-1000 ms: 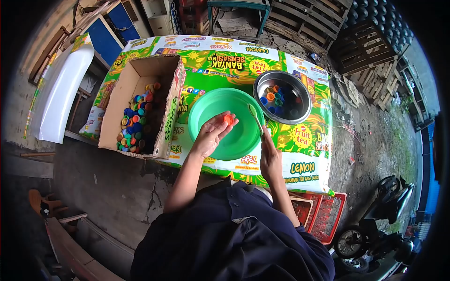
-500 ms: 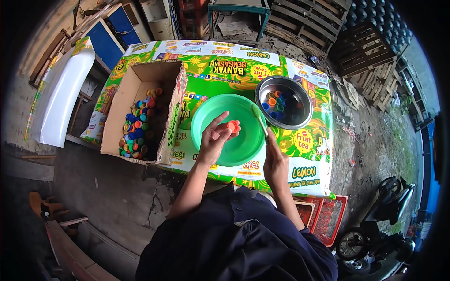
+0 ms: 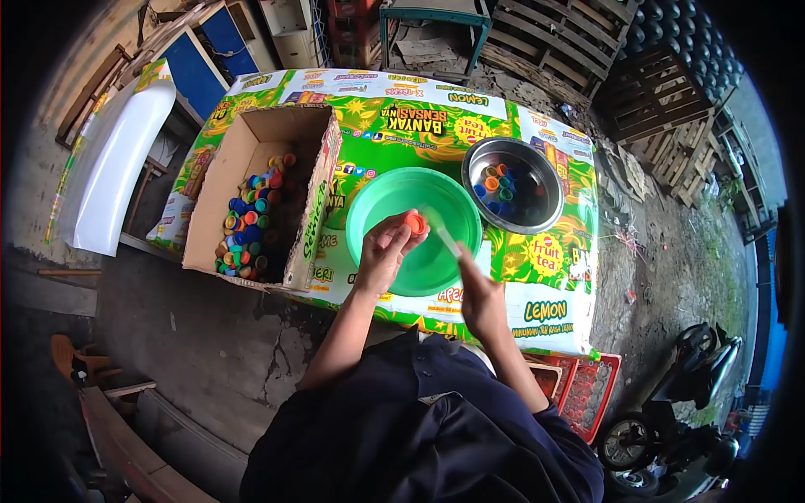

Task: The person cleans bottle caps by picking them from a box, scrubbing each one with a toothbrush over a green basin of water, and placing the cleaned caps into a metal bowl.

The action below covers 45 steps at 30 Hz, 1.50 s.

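Between the fingers of my left hand is an orange bottle cap, held over the green basin. My right hand is closed around the handle of a pale green brush, whose head is blurred and right beside the cap. To the right of the basin, a metal bowl holds several blue, orange and green caps. On the left, a cardboard box contains a heap of mixed coloured caps.
Printed plastic sheeting covers the table. Red crates stand under its near right edge, with a motorbike further right. Wooden pallets lean behind the table, near a teal-framed stand.
The brush has swung left and down from the basin's right rim to the cap, with my right hand following. My left hand's spread fingers have drawn in around the cap.
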Tool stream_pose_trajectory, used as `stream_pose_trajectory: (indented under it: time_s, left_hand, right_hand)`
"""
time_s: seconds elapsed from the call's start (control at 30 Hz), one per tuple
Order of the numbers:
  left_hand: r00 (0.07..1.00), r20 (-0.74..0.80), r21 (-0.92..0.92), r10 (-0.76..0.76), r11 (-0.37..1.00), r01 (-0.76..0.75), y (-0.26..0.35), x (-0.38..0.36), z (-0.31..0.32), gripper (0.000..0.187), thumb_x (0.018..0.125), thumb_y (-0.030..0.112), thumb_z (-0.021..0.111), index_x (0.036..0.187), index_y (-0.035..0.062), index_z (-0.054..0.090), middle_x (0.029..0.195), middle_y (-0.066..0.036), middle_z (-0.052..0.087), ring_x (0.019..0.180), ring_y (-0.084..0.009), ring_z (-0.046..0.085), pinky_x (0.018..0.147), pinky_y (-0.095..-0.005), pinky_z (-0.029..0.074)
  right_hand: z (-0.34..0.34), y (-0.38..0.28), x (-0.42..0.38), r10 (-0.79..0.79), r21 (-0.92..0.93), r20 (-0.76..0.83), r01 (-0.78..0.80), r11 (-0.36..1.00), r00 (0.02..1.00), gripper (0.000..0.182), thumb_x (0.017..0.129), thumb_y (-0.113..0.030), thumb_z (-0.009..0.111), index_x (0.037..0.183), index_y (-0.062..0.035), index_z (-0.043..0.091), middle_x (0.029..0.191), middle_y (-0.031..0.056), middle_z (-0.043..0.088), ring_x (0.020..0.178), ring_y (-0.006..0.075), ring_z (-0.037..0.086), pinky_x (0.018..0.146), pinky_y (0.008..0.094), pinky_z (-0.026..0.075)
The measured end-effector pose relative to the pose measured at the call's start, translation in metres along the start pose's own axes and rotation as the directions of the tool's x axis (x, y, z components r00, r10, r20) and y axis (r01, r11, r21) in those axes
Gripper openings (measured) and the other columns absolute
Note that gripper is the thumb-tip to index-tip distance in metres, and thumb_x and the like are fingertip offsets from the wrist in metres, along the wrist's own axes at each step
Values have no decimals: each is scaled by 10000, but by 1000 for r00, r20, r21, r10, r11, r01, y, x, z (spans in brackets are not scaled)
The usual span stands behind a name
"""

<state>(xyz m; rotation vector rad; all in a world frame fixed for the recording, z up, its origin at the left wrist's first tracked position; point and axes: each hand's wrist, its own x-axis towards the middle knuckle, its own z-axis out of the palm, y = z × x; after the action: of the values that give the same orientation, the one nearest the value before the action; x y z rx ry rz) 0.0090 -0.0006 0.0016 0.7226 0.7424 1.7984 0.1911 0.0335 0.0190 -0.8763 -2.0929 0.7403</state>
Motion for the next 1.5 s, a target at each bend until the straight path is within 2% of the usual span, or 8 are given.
stream_pose_trajectory:
  time_s: [0.47, 0.57, 0.73, 1.03, 1.2, 1.27, 1.37, 1.5]
  left_hand:
    - [999, -30, 86, -21, 996, 24, 0, -6, 3, 257, 881, 124, 553, 1108, 2, 550, 1062, -119, 592, 1015, -209, 569, 897, -342, 479]
    - [999, 12, 181, -43, 983, 40, 1, -5, 1, 265, 877, 130, 561, 1111, 7, 547, 1053, -109, 600, 1009, -199, 572, 896, -332, 476]
    - [980, 3, 171, -197, 966, 194, -1, -11, 2, 253, 903, 175, 526, 1111, 32, 538, 1052, -61, 591, 994, -142, 562, 884, -289, 467]
    - [973, -11, 308, -230, 925, 222, 23, -22, 0, 422, 944, 245, 438, 1305, 41, 359, 1223, -105, 497, 1063, -172, 528, 872, -316, 459]
    - [976, -208, 764, 68, 634, 118, 108, -20, -67, 301, 913, 234, 501, 1142, 40, 513, 1016, -71, 627, 881, -141, 592, 757, -276, 472]
    - [938, -296, 942, 180, 218, 255, 132, -27, -129, 306, 860, 213, 571, 1100, 29, 529, 1012, -106, 627, 888, -173, 607, 722, -297, 480]
    - [807, -550, 702, 217, -404, 587, 146, -43, -171, 402, 757, 261, 670, 1065, 31, 553, 1047, -146, 609, 974, -257, 593, 778, -357, 494]
    - [665, -744, 500, 60, -609, 615, 135, -38, -187, 265, 762, 124, 595, 1007, 22, 592, 1090, -182, 583, 1036, -304, 557, 841, -400, 471]
  right_hand:
    - [1, 0, 1, -94, -73, 45, 97, 993, 995, 468, 845, -43, 508, 1289, -175, 440, 697, 193, 605, 537, 320, 599, 474, 397, 436]
    - [5, 15, 11, 174, -118, 85, -164, 979, 981, 447, 859, -55, 490, 1290, -160, 439, 702, 198, 612, 569, 315, 620, 494, 378, 458]
    - [0, -19, 33, 72, 174, 166, -101, 980, 983, 348, 781, -122, 632, 1101, -18, 544, 458, 58, 446, 356, 117, 416, 380, 235, 309]
    - [17, 6, 53, -144, -65, -38, 141, 988, 989, 112, 769, -83, 643, 875, -58, 618, 527, 146, 545, 466, 284, 578, 420, 348, 410]
    - [-32, 85, 90, -4, -447, -202, -89, 890, 979, 166, 821, -166, 616, 933, -44, 622, 581, 172, 577, 523, 318, 591, 461, 377, 430]
    - [-43, 102, 87, -1, -509, -227, -117, 853, 974, 235, 844, -188, 581, 1028, -45, 610, 596, 168, 593, 521, 304, 596, 476, 376, 437]
    - [-40, 96, 71, 92, -338, -240, -173, 925, 966, 256, 839, -180, 583, 1058, -49, 599, 585, 158, 589, 514, 284, 602, 478, 375, 435]
    - [-25, 83, 48, 135, -328, -177, -188, 926, 975, 273, 828, -176, 595, 1057, -29, 581, 510, 112, 520, 416, 235, 522, 421, 338, 380]
